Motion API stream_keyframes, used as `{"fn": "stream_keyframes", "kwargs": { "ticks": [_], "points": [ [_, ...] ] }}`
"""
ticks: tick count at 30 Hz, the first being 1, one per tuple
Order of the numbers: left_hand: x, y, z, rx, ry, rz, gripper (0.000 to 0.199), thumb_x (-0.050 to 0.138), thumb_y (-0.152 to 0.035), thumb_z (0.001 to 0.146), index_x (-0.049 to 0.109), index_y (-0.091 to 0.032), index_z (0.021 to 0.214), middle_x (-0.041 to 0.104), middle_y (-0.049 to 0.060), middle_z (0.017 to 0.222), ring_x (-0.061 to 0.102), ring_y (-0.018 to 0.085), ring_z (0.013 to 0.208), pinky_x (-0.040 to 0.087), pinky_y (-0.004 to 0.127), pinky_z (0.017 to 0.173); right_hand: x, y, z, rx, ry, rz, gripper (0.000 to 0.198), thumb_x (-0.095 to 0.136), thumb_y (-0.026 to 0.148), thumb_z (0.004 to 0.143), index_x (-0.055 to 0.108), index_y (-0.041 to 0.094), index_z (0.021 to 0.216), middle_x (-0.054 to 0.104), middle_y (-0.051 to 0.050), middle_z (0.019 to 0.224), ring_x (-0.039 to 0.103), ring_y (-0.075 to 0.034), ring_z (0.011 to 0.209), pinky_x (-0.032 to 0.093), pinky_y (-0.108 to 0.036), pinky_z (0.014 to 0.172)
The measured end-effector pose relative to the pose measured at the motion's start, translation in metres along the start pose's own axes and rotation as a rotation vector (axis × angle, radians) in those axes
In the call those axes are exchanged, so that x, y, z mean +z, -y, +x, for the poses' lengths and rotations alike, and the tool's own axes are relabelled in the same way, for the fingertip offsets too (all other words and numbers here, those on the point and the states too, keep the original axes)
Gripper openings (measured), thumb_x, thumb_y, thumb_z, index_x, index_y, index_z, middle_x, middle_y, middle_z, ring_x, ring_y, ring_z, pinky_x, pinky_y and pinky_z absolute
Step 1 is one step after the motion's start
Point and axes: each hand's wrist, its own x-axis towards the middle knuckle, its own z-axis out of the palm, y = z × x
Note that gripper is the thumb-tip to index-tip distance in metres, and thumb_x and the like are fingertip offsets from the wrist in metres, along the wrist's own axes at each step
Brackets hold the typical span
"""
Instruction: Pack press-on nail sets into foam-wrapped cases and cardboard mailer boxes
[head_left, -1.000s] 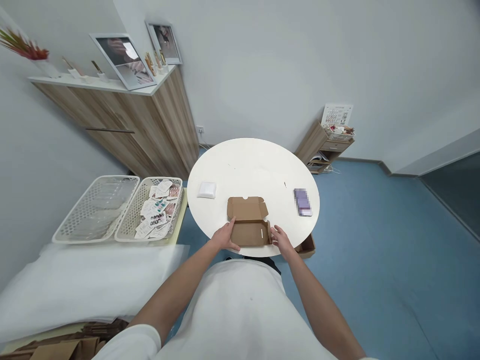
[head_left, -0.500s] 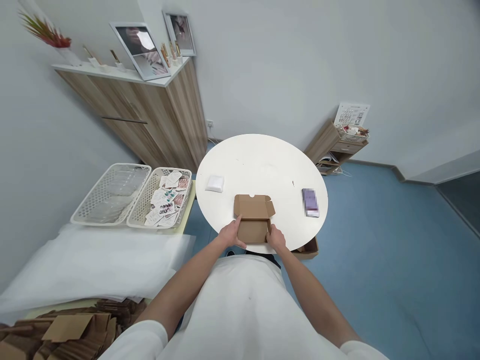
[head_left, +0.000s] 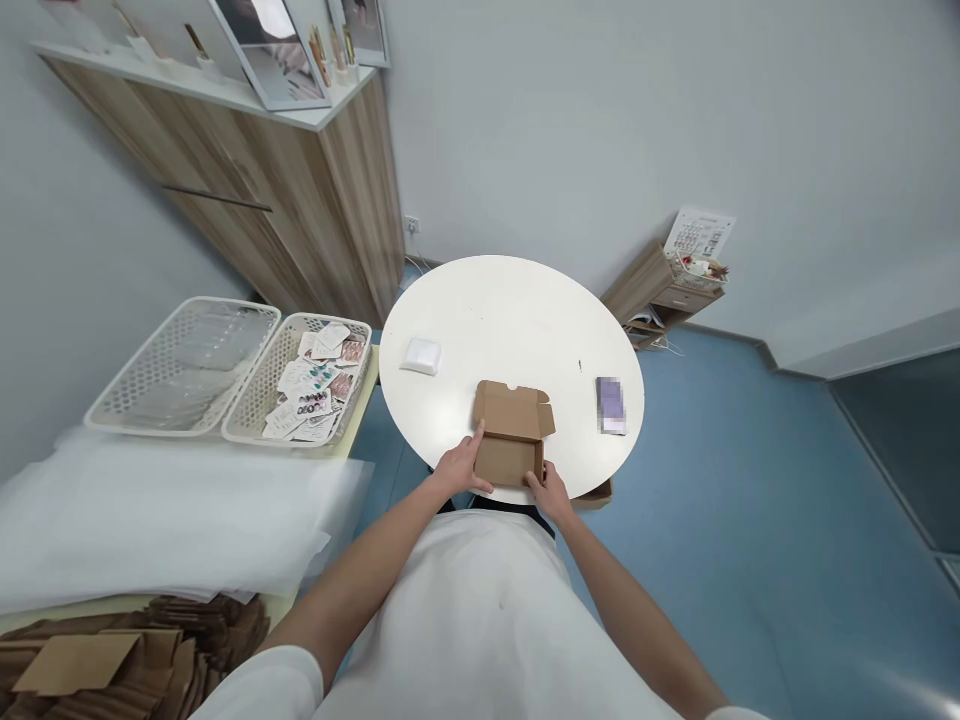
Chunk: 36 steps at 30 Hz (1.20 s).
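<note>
Head view. Item: box (head_left: 504,463), brown card, part-formed; set at the near edge of the table (head_left: 517,310), with its lid (head_left: 511,410) laid open toward the far side.

Left hand (head_left: 459,470): placed at the box's left side, thumb and forefinger spread well apart, the edge touched between them; no grip is made out. Right hand (head_left: 551,492): thumb inside and fingers outside, clamped on the box's right wall.

Progress, as judged: the right wall is raised and the base is laid flat. Whether the front wall is raised cannot be told. The lid is not yet closed, and its side flaps are not tucked.

Also on the table: white packet (head_left: 422,356), to the left, well apart from the box; purple pack (head_left: 611,405), to the right, partly blurred.

Off the table, left: basket of cards (head_left: 259,395); basket of clear plastic (head_left: 142,378), just beside it; white sheets (head_left: 165,520); brown card stack (head_left: 127,655), lower left.
</note>
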Motion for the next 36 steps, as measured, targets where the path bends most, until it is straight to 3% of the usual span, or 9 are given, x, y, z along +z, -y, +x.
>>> {"fn": "stream_keyframes", "kwargs": {
  "ticks": [5,8,12,21,25,29,36],
  "points": [
    [0.019,0.0,-0.014,-0.041,-0.145,-0.208,0.112,0.07,-0.047,0.054,0.001,-0.019,0.137,0.04,0.014,0.123,0.047,0.029,0.108,0.039,0.035,0.084,-0.008,-0.002,-0.004,-0.014,0.021,0.117,0.059,0.031,0.046,0.081,0.021,0.017,0.131,0.048,-0.011,0.121,0.054,-0.021,0.098,0.048,-0.032,0.071],
    [0.031,0.0,-0.022,-0.126,-0.231,-0.351,0.087,0.06,-0.046,0.067,0.014,-0.016,0.135,0.04,0.015,0.123,0.049,0.024,0.105,0.041,0.035,0.084,-0.008,-0.001,-0.004,0.017,0.068,0.178,0.061,0.028,0.049,0.082,0.018,0.017,0.133,0.048,-0.011,0.12,0.058,-0.02,0.088,0.049,-0.033,0.065],
    [0.038,-0.006,-0.019,-0.177,-0.248,-0.442,0.065,0.057,-0.036,0.071,0.03,-0.019,0.128,0.044,0.012,0.121,0.05,0.022,0.104,0.044,0.034,0.082,-0.009,-0.003,0.002,0.032,0.091,0.371,0.058,0.031,0.048,0.081,0.024,0.018,0.13,0.048,-0.011,0.119,0.059,-0.019,0.083,0.05,-0.034,0.069],
    [0.028,-0.038,0.042,-0.158,-0.163,-0.57,0.069,0.054,-0.027,0.072,0.021,-0.022,0.133,0.033,0.009,0.137,0.033,0.021,0.124,0.036,0.033,0.095,-0.035,-0.013,0.034,-0.01,0.052,0.774,0.064,0.042,0.047,0.078,0.024,0.017,0.132,0.046,-0.01,0.127,0.055,-0.022,0.101,0.047,-0.036,0.085],
    [0.021,-0.053,0.065,-0.099,-0.098,-0.566,0.072,0.048,-0.022,0.074,0.012,-0.023,0.137,0.025,0.004,0.141,0.028,0.02,0.127,0.033,0.033,0.099,-0.045,-0.018,0.055,-0.044,0.035,0.775,0.074,0.041,0.05,0.078,0.014,0.015,0.137,0.047,-0.011,0.126,0.05,-0.022,0.11,0.043,-0.036,0.091],
    [0.02,-0.065,0.081,-0.087,-0.07,-0.552,0.077,0.046,-0.018,0.074,0.005,-0.023,0.138,0.022,0.002,0.143,0.027,0.021,0.127,0.033,0.034,0.1,-0.052,-0.022,0.074,-0.088,0.02,0.779,0.075,0.041,0.05,0.078,0.009,0.017,0.138,0.032,-0.01,0.137,0.046,-0.021,0.114,0.04,-0.034,0.093],
    [0.023,-0.067,0.088,-0.119,-0.075,-0.588,0.08,0.047,-0.018,0.074,0.0,-0.025,0.138,0.016,0.002,0.144,0.024,0.023,0.129,0.027,0.038,0.102,-0.049,-0.031,0.084,-0.11,0.043,0.781,0.076,0.045,0.047,0.078,0.005,0.024,0.138,0.023,-0.008,0.139,0.041,-0.022,0.117,0.039,-0.036,0.095]
  ]
}}
